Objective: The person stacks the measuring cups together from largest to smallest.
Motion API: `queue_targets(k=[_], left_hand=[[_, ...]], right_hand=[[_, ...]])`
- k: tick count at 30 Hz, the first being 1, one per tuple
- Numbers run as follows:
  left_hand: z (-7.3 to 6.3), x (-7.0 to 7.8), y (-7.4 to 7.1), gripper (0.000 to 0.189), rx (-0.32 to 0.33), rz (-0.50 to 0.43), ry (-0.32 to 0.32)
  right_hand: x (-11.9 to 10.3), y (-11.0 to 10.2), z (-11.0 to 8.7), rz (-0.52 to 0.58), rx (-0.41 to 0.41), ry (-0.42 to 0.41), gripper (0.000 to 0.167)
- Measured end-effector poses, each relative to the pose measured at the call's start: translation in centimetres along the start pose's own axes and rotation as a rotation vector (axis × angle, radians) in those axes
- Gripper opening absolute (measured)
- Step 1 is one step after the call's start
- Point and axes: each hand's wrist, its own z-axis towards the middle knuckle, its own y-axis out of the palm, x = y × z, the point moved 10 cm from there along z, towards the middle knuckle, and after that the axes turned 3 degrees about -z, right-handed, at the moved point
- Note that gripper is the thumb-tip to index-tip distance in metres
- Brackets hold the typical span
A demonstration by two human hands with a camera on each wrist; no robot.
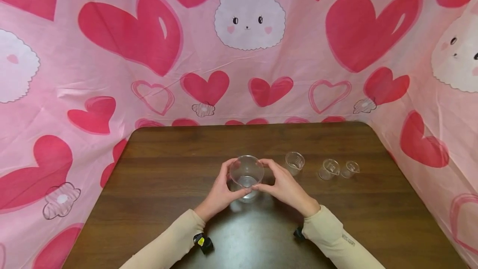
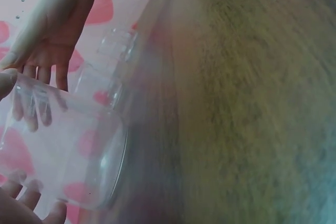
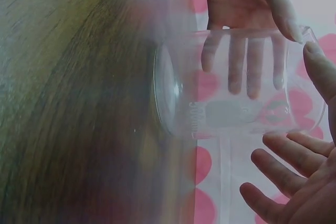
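A large clear glass beaker is upright between both hands near the middle of the table. My left hand grips its left side, thumb on the near side and fingers spread round the wall. On the opposite side my right hand holds it the same way, its thumb close to the left thumb below the spout. White printing on the glass shows in the right wrist view. Through the clear wall, the left hand's fingers are visible. The beaker's base is close over the wood.
To the right stand three smaller clear beakers: one just beyond the right hand, a second further right, and the smallest one beside it. The brown wooden table is enclosed by pink heart-patterned cloth at back and sides.
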Motion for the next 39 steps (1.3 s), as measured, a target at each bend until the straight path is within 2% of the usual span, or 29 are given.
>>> queue_targets(k=[8, 17, 25, 31, 39], left_hand=[[-0.3, 0.1, 0.4, 0.092, 0.024, 0.003, -0.006], [-0.6, 0.3, 0.9, 0.092, 0.018, 0.008, -0.006], [-0.8, -0.1, 1.7, 0.098, -0.056, 0.038, -0.020], [-0.8, 0.0, 2.3, 0.098, -0.113, 0.018, -0.008], [-0.8, 0.3, 2.6, 0.096, -0.116, -0.032, -0.018]], right_hand=[[0.0, -0.3, -0.3, 0.014, -0.021, -0.019, 0.074], [-0.1, -0.6, -0.8, 0.020, -0.022, -0.047, 0.074], [0.0, -0.6, -1.2, 0.010, -0.024, -0.075, 0.073], [0.1, -0.6, -1.5, 0.000, -0.028, -0.077, 0.073], [0.2, -0.5, -2.0, 0.000, -0.033, -0.078, 0.074]])
